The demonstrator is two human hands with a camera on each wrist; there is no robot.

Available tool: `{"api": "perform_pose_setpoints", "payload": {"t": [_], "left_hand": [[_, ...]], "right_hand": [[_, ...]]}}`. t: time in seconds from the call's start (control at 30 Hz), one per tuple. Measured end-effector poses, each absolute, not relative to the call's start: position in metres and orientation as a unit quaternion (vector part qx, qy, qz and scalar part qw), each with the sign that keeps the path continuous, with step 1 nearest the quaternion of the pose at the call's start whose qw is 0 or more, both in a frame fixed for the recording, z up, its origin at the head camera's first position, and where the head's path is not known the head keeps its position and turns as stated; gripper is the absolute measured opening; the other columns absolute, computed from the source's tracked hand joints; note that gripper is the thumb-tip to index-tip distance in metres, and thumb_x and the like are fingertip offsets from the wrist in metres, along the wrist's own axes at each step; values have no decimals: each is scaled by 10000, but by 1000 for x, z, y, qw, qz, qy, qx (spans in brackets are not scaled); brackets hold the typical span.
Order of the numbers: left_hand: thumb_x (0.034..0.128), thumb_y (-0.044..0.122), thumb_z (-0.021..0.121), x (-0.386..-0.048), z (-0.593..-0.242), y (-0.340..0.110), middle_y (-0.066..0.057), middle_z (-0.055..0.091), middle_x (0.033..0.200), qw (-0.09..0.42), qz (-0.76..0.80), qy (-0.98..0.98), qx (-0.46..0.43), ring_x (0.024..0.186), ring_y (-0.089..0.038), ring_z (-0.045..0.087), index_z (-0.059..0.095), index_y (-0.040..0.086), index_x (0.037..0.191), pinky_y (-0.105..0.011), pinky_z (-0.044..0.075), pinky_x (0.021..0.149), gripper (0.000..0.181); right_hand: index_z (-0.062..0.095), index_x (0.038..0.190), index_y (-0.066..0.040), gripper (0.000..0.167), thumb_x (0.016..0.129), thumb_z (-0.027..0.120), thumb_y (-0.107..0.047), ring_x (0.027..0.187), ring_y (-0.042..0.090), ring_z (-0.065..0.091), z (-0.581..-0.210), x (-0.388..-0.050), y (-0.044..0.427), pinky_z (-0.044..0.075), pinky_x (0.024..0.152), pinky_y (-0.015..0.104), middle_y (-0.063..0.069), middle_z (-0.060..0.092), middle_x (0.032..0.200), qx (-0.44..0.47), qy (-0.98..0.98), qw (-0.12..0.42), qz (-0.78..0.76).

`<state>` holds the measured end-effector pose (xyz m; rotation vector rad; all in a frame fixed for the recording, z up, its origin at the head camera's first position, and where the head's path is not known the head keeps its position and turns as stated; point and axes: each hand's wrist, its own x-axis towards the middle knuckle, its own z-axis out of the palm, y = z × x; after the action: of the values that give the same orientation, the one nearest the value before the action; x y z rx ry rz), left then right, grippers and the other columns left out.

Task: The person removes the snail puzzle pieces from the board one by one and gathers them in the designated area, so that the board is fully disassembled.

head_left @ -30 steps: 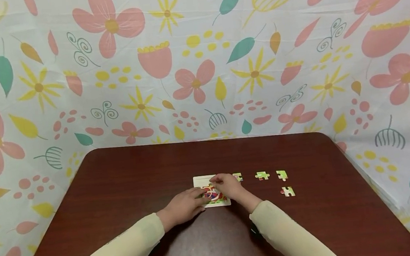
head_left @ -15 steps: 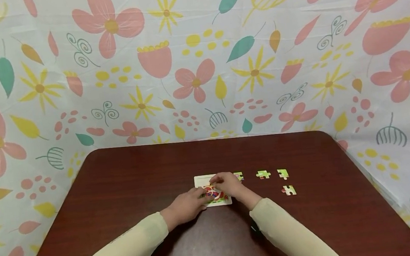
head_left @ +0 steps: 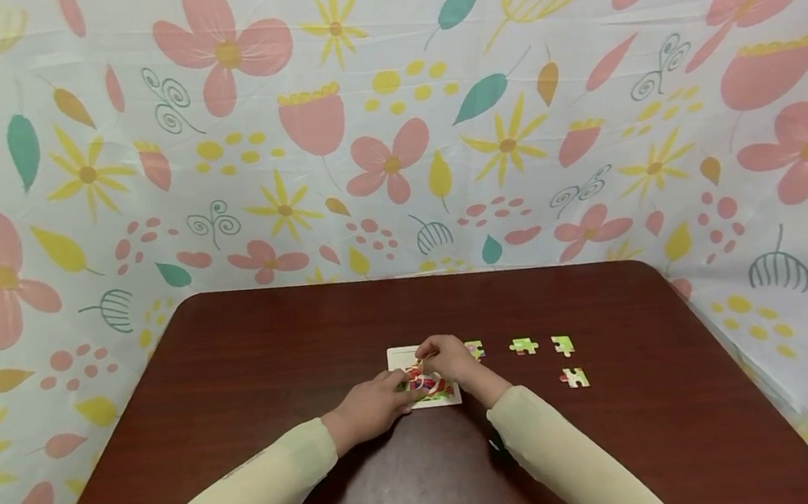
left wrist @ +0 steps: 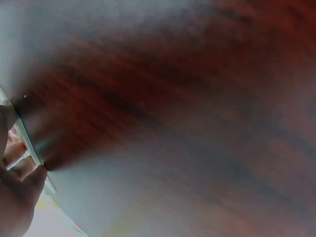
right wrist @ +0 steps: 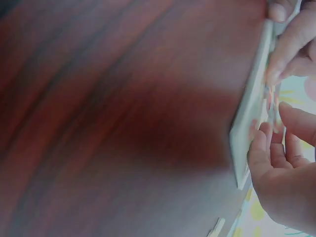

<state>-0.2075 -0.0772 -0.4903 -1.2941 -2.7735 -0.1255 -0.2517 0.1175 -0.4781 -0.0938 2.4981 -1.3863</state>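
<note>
Flowery cloth (head_left: 387,163) hangs behind our shiny brown table (head_left: 280,339), where the puzzle tray (head_left: 398,358) lies flat. Our left hand (head_left: 367,410) rests on it, fingers (right wrist: 289,52) a bit apart. Our right hand (head_left: 456,363) seems to pinch a puzzle piece (right wrist: 276,118) over it. We should keep the tray still, line up the bumps and press softly. Four loose pieces (head_left: 524,346) lie to the right.
</note>
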Motion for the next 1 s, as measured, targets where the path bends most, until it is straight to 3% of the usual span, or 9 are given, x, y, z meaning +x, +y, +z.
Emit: {"api": "perform_pose_setpoints", "payload": {"t": [0.1,0.47,0.77,1.0], "left_hand": [[1016,264,641,-209,-491,-74,-18,602,1123,53,-33,-901,-430,932,-190,619,679,299,1362,-277,527,600,350],[1034,291,611,-211,-496,-75,-20,600,1182,55,-16,-903,-426,992,-191,642,659,315,1378,-297,560,647,348],[1041,280,596,-210,-503,-77,-30,584,1110,71,-27,-898,-434,917,-181,601,650,359,1380,-276,528,604,352],[1058,314,566,-212,-498,-76,-10,582,1167,47,6,-903,-427,938,-159,599,597,394,1432,-246,513,600,384]], "right_hand": [[713,1082,19,181,913,659,54,827,203,647,-477,-253,117,514,648,287,171,689,1044,-31,862,145,-485],[742,1061,20,155,909,718,2,796,173,672,-485,-256,125,530,647,259,172,725,991,-29,873,117,-473],[738,1117,14,204,928,668,46,847,185,668,-486,-258,130,534,675,271,181,721,1051,-36,863,145,-483],[758,963,-4,61,908,739,-21,727,146,628,-486,-258,128,503,625,239,125,711,878,-16,867,118,-483]]}}
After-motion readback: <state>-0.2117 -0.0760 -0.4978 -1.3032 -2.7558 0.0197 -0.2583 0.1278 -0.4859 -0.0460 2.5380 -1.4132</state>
